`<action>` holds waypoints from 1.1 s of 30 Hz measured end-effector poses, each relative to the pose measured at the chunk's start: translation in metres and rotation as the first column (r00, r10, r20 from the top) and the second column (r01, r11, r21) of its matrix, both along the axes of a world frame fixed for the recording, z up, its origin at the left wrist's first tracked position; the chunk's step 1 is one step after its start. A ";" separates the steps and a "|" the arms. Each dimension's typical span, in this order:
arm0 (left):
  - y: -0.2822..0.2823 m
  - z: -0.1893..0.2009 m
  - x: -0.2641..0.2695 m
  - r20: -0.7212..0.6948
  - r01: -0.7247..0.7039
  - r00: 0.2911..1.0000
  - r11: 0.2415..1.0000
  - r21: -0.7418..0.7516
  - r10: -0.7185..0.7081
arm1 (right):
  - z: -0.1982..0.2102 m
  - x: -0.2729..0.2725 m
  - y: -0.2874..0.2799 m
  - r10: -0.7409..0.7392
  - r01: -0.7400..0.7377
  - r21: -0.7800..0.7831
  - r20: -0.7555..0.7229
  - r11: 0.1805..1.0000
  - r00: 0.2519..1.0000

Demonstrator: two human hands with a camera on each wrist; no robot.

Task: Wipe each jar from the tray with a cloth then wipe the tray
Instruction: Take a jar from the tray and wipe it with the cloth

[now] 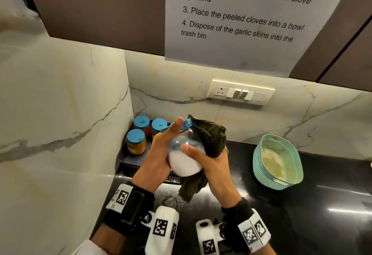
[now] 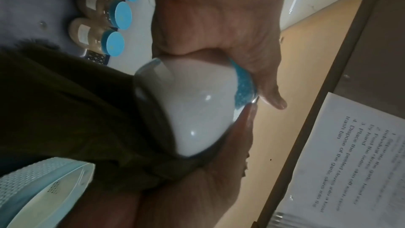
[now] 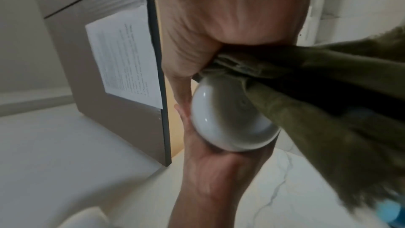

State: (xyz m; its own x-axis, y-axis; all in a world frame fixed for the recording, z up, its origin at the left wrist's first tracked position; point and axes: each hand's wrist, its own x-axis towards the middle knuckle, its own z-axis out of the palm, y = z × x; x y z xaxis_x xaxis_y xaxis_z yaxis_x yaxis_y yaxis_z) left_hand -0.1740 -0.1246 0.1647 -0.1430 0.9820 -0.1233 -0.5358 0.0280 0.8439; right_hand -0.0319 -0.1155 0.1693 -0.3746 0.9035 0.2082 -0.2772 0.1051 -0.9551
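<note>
Black stone makes the counter (image 1: pixel 302 204), glossy, running into a marble corner; on its right part, near the back wall, sits a pale teal basket-like bowl (image 1: pixel 277 162), well apart from the work. In the back left corner of the counter lies the grey tray (image 1: pixel 125 157), its rim showing at the near side; three blue-lidded jars (image 1: pixel 136 142) with orange-brown contents stand on it in the head view, waiting their turn as I judge it, and the left wrist view shows pale-filled ones there too. Over the tray's near right corner, lifted clear of everything, is the jar in hand (image 1: pixel 184 160), round-bellied, holding white powder, tipped so that its blue lid (image 1: pixel 177 126) points away toward the wall. The dark olive cloth (image 1: pixel 209 140) wraps its right flank and hangs below it. The left hand (image 1: pixel 159 158) is curled round the jar's left side, forefinger stretched up along the lid, seemingly to steady it against the rubbing; the right hand (image 1: pixel 209 164) clutches the cloth against the glass, thumb laid bare on the belly, fingers hidden beneath the fabric. Tilting the jar likely exposes its base and sides to the cloth; the tray itself is not yet wiped, being occupied.
</note>
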 end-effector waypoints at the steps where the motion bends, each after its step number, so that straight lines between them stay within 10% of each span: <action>1: 0.000 -0.001 0.000 -0.003 -0.016 1.000 1.000 -0.004 0.016 | 0.002 -0.001 0.000 0.011 -0.011 0.002 0.001 1.000 1.000; 11: 0.002 -0.004 -0.002 0.168 -0.014 0.986 0.995 0.100 -0.003 | -0.013 -0.011 -0.009 -0.206 0.178 0.337 0.051 0.924 0.977; 17: -0.001 0.002 0.004 0.095 -0.029 0.995 0.993 0.113 0.018 | 0.014 -0.005 0.001 -0.079 0.077 0.066 0.032 0.995 0.996; 22: 0.005 -0.004 -0.003 0.189 -0.019 0.982 0.996 0.084 0.003 | -0.006 -0.012 -0.019 -0.164 0.125 0.385 0.070 0.915 0.984; 27: 0.002 -0.001 0.006 0.105 -0.108 0.989 0.993 0.058 0.101 | 0.010 -0.011 0.017 -0.131 0.132 -0.044 0.025 0.990 0.991; 33: 0.004 -0.003 0.003 0.192 -0.124 0.975 0.991 0.046 0.113 | -0.012 -0.010 -0.016 -0.176 0.096 0.451 0.137 0.887 0.975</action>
State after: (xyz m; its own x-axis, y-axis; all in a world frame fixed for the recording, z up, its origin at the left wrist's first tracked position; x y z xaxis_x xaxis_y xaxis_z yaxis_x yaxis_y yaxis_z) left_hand -0.1713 -0.1209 0.1621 -0.2386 0.9657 -0.1028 -0.6822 -0.0914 0.7254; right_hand -0.0423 -0.1314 0.1577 -0.3199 0.7785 0.5400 -0.0681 0.5496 -0.8326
